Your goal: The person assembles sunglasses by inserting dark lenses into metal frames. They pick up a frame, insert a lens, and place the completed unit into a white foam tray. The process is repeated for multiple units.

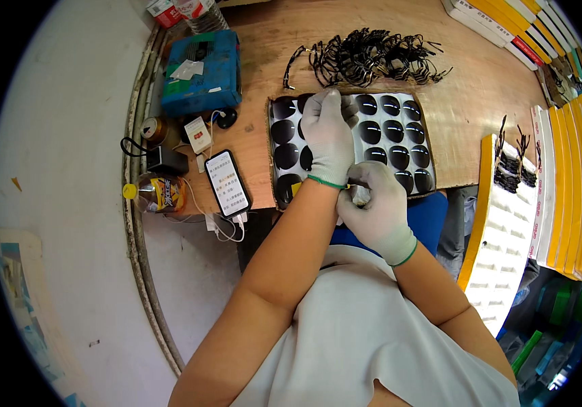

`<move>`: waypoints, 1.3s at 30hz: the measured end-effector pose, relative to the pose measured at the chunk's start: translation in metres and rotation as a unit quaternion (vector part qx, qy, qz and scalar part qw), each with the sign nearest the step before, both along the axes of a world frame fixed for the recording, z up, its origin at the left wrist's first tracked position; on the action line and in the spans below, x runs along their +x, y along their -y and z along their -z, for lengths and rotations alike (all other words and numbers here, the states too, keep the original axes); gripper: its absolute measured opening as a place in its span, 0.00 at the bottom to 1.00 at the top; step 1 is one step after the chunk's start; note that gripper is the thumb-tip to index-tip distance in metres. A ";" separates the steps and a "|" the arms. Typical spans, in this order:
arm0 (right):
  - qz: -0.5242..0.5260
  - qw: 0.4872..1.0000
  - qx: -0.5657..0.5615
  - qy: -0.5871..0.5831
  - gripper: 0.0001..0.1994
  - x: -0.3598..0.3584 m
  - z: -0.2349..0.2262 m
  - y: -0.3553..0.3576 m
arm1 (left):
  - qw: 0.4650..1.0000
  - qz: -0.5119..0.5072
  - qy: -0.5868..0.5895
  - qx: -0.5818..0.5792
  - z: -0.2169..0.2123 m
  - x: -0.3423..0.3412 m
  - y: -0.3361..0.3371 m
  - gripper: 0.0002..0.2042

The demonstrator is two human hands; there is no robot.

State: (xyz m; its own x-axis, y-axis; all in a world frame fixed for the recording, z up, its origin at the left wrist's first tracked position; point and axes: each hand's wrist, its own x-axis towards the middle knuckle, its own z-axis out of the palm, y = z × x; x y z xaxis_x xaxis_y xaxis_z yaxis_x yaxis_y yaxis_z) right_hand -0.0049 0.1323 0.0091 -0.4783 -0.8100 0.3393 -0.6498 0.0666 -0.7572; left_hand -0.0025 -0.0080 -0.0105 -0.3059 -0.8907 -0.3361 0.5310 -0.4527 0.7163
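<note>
A shallow cardboard tray (428, 144) holds rows of dark round sunglass lenses (369, 132) on white lining. Over its upper middle lies my left hand (329, 132), in a white glove with a green cuff, its fingers curled; what they hold, if anything, is hidden. Close to the tray's front edge, beside my left wrist, my gloved right hand (380, 210) is closed around a small clear, shiny object (360, 196), whose kind I cannot make out. A small yellow piece (295, 188) shows left of my left wrist, partly hidden by the arm.
Behind the tray lies a heap of black glasses frames (376, 57). To the left are a lit phone (227, 183) on a cable, a blue box (202, 71) and a yellow-capped bottle (158, 193). Stacked yellow-and-white boxes (569, 186) and a white slotted tray (504, 237) stand right.
</note>
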 end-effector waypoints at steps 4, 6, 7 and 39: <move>0.026 0.998 -0.014 -0.057 0.12 0.003 -0.003 0.003 | 1.000 -0.022 0.006 -0.012 0.004 0.001 0.002 0.07; 0.044 0.998 -0.020 -0.046 0.11 -0.002 0.000 0.008 | 1.000 -0.026 0.001 -0.007 0.003 -0.002 0.002 0.07; 0.043 0.998 -0.018 -0.042 0.11 -0.006 0.001 0.010 | 1.000 -0.025 -0.004 0.003 0.003 -0.004 0.002 0.07; 0.011 0.977 0.068 -0.200 0.09 -0.030 -0.037 0.008 | 0.909 0.265 0.184 -0.264 0.001 -0.023 -0.037 0.17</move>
State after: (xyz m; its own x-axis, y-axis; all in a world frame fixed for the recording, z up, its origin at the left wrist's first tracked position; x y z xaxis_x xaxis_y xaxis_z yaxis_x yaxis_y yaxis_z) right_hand -0.0350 0.1244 0.0458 -0.3471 -0.8517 0.3925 -0.8895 0.1663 -0.4256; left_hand -0.0251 0.0289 -0.0112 -0.6931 -0.7174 -0.0709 0.0184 -0.1160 0.9931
